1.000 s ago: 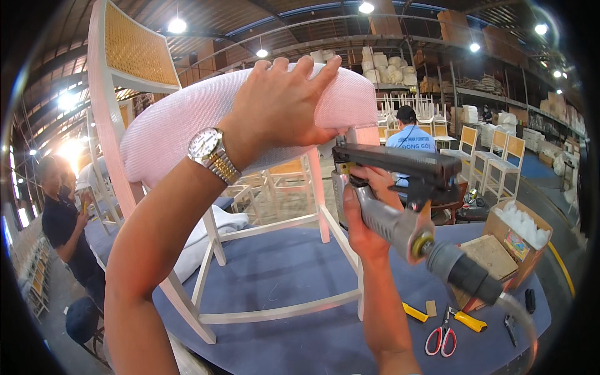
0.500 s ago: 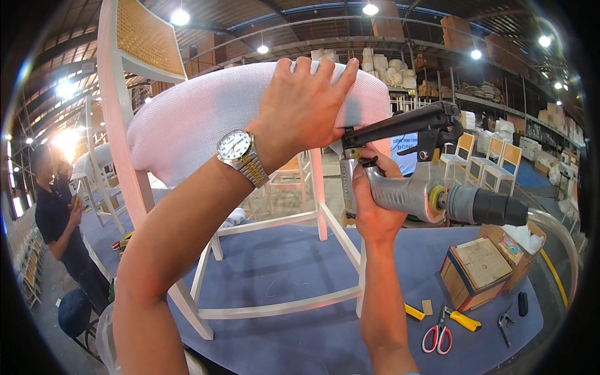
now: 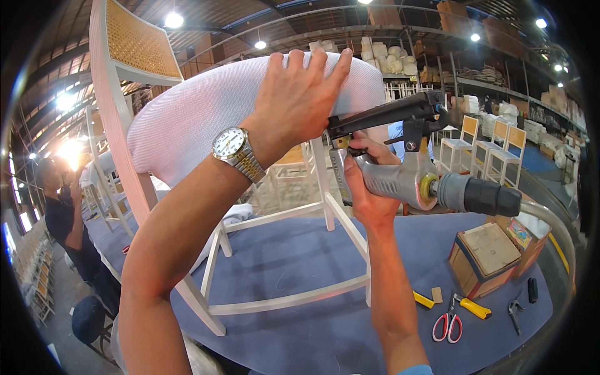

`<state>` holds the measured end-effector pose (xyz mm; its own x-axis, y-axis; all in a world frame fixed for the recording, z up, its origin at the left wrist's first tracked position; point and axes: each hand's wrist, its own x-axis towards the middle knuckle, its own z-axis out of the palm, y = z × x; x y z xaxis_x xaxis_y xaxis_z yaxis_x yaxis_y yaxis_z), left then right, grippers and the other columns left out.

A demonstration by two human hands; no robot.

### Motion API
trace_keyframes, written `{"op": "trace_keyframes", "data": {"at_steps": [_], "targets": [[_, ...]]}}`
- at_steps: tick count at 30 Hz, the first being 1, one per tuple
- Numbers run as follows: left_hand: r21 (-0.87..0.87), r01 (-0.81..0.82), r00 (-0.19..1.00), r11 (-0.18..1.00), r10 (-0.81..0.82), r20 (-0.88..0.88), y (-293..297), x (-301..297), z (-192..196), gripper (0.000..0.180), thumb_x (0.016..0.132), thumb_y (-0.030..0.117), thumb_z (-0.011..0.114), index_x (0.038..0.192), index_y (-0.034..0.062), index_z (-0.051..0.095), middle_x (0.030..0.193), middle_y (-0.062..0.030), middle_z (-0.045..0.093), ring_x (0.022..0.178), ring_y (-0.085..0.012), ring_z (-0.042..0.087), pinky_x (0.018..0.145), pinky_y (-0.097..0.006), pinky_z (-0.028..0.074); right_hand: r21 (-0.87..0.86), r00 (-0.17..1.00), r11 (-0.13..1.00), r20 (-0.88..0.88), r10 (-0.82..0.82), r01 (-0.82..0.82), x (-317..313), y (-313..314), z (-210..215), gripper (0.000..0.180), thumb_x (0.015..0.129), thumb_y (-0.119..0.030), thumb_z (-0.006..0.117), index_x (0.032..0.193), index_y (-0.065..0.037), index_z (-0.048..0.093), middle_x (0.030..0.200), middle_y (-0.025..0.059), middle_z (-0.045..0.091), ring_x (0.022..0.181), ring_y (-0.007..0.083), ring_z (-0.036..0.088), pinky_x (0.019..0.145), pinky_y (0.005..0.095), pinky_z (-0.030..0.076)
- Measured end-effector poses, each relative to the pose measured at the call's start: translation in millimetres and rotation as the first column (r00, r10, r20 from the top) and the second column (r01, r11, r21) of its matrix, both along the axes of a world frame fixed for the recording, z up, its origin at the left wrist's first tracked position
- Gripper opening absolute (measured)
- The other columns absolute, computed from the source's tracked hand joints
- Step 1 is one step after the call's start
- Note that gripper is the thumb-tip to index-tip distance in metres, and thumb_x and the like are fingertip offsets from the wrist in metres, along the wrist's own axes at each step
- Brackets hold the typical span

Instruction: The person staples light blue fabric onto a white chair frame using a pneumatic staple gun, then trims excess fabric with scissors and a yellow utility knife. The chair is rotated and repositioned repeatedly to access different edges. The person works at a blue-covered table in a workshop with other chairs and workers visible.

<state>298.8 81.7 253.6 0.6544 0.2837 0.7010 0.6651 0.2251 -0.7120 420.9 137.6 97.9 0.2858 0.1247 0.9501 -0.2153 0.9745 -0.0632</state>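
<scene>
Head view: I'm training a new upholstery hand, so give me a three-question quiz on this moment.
1. True or false: the left hand lies flat on the white padded seat of the white chair.
2. What does the right hand grip?
A. red-handled scissors
B. pneumatic staple gun
C. wooden box
3. Fill in: the red-handled scissors lie on the ___ table cover.

Key:
1. True.
2. B; the pneumatic staple gun has its nose at the seat's edge.
3. Blue.

One chair (image 3: 187, 125), one staple gun (image 3: 406, 169), one watch (image 3: 234, 150), one scissors (image 3: 448, 325), two boxes (image 3: 484, 259).
</scene>
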Motion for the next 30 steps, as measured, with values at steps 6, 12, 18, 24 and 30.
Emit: {"op": "trace_keyframes", "data": {"at_steps": [6, 12, 18, 24, 30], "targets": [[0.025, 0.006, 0.999, 1.0, -0.005, -0.045, -1, 0, -2, 0.089, 0.08, 0.019, 0.079, 0.158, 0.013, 0.037, 0.141, -0.0227, 0.056, 0.115, -0.0375, 0.063, 0.095, -0.049, 0.048, 0.055, 0.969, 0.97, 0.058, -0.24, 0.237, 4, -6, 3, 0.025, 0.09, -0.01, 0.072, 0.115, -0.007, 0.071, 0.122, 0.012, 0.073, 0.111, 0.0253, 0.067, 0.097, 0.0422, 0.047], [-0.18, 0.015, 0.992, 0.984, -0.038, -0.123, -28, -15, -14, 0.091, 0.084, 0.023, 0.08, 0.162, 0.0175, 0.033, 0.162, -0.0227, 0.037, 0.149, -0.0402, 0.038, 0.122, -0.054, 0.031, 0.009, 0.965, 0.97, 0.106, -0.242, 0.242, -1, -4, -2, 0.028, 0.091, -0.016, 0.071, 0.119, -0.014, 0.07, 0.123, -0.0005, 0.073, 0.11, 0.0208, 0.066, 0.103, 0.0387, 0.039], [-0.161, 0.168, 0.985, 0.973, -0.171, -0.005, -45, -58, 86, 0.084, 0.093, 0.06, 0.068, 0.159, 0.0154, 0.041, 0.167, -0.0185, 0.032, 0.156, -0.0388, 0.024, 0.127, -0.053, 0.022, -0.025, 0.96, 0.97, 0.148, -0.236, 0.243, 16, -25, -30, 0.034, 0.094, -0.003, 0.069, 0.126, 0.005, 0.064, 0.126, 0.0171, 0.067, 0.113, 0.0214, 0.064, 0.101, 0.0345, 0.048], [-0.628, 0.242, 0.882, 0.74, 0.102, 0.46, -11, -40, 104, 0.097, 0.092, 0.082, 0.046, 0.159, 0.0127, 0.042, 0.161, -0.0252, 0.04, 0.152, -0.0411, 0.034, 0.124, -0.048, 0.028, -0.046, 0.979, 0.986, 0.13, -0.155, 0.162, 22, -37, -46, 0.031, 0.094, -0.001, 0.069, 0.124, 0.004, 0.064, 0.125, 0.017, 0.067, 0.116, 0.0231, 0.063, 0.104, 0.0353, 0.047], [-0.504, -0.096, 0.971, 0.858, 0.193, 0.143, -34, -10, 58, 0.11, 0.08, 0.089, 0.055, 0.16, 0.0139, 0.039, 0.145, -0.0257, 0.057, 0.127, -0.0415, 0.062, 0.101, -0.047, 0.052, -0.045, 0.979, 0.979, 0.047, -0.199, 0.201, 19, -29, -35, 0.029, 0.094, 0.0, 0.066, 0.123, 0.004, 0.063, 0.131, 0.02, 0.064, 0.122, 0.027, 0.062, 0.107, 0.0384, 0.046]]}}
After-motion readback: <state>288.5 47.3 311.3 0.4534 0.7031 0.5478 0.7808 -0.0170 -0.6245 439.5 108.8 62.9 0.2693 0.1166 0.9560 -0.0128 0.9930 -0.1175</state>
